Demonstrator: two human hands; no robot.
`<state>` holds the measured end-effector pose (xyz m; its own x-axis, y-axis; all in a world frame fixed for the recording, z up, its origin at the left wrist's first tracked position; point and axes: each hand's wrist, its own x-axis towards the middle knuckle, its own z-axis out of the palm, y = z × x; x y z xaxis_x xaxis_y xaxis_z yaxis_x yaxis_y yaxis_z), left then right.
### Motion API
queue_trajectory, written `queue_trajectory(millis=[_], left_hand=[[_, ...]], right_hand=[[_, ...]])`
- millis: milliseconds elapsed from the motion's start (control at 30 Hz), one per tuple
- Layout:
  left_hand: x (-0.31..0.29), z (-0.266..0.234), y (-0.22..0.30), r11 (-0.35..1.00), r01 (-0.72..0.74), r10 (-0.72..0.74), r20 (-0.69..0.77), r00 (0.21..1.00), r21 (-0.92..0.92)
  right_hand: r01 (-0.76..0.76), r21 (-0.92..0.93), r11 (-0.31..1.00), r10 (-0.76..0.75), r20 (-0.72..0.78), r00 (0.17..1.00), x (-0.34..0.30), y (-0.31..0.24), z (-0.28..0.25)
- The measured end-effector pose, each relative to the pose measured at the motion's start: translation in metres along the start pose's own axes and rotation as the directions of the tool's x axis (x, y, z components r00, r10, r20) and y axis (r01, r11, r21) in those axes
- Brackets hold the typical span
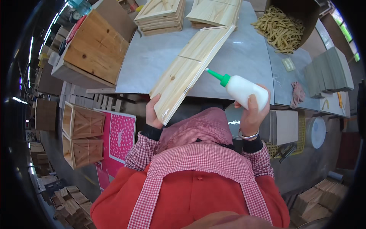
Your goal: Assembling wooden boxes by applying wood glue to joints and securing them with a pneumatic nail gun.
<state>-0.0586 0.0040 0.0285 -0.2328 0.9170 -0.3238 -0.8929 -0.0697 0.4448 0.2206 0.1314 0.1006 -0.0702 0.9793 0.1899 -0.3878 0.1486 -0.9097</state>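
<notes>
My left hand [153, 113] grips the near end of a pale wooden board [182, 72], which slants up and away to the right over the grey table. White glue shows along the board's right edge and at its near corner. In my right hand [252, 114] is a white squeeze bottle [246, 91] with a green nozzle. The bottle is tilted, and its tip points left, close to the board's glued edge but apart from it. The far end of the board lies at a stack of wooden panels [215, 13].
Another stack of framed panels [160, 17] stands at the back of the grey table [244, 61]. At the far right a box spills tan strips [280, 28]. Grey boards [329, 72], a pink cloth [297, 94] and scissors [340, 100] lie right. A wooden box [95, 47] stands left.
</notes>
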Motion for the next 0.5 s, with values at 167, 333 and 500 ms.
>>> queue_trajectory(millis=[167, 333, 500], left_hand=[[-0.012, -0.003, 0.005, 0.999, -0.016, 0.017, -0.039, 0.999, 0.037], [-0.019, 0.0, 0.003, 0.998, -0.035, 0.036, -0.019, 0.999, 0.045], [-0.02, -0.004, 0.003, 0.995, -0.058, 0.061, -0.045, 0.997, 0.078]], right_hand=[[0.115, 0.042, 0.993, -0.111, -0.08, 0.991, 0.03, -0.005, -0.006], [0.252, 0.052, 0.966, -0.241, -0.155, 0.958, 0.079, -0.005, -0.004], [0.32, -0.073, 0.944, -0.328, -0.172, 0.929, 0.114, -0.003, 0.002]])
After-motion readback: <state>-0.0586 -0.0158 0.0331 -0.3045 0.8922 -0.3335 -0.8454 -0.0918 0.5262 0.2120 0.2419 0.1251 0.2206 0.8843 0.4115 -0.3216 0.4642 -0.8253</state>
